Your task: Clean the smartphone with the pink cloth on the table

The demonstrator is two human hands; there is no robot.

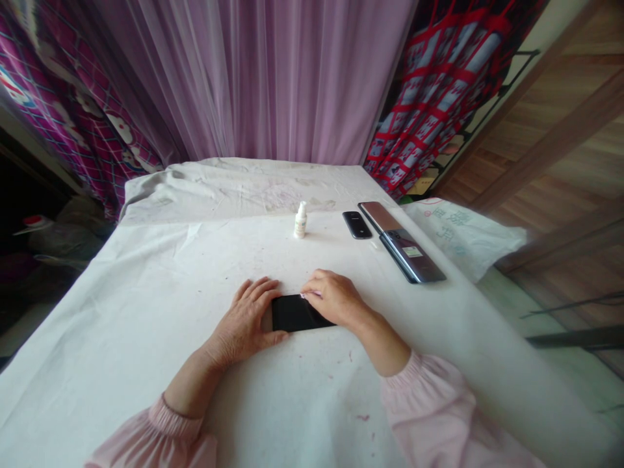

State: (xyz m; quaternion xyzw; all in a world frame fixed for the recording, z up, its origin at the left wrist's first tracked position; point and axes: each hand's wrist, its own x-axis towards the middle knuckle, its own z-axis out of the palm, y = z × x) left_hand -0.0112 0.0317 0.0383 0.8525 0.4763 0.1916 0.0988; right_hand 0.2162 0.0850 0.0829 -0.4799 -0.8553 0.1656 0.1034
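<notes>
black phone (299, 314), long axis crosswise; left grip (247, 320) holds end, right grip (336, 298) pinches wad (303, 296).

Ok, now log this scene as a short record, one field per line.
Left hand: left hand, fingers spread at the left end of the device
Right hand: right hand, pinching a small pale item over the screen
Device: black-screened device, flat on the table
Surface: table with white cover
Beyond hands: upright white bottle
Right side: small dark phone, rose-gold device, grey device with sticker
Backdrop: purple curtain
</notes>
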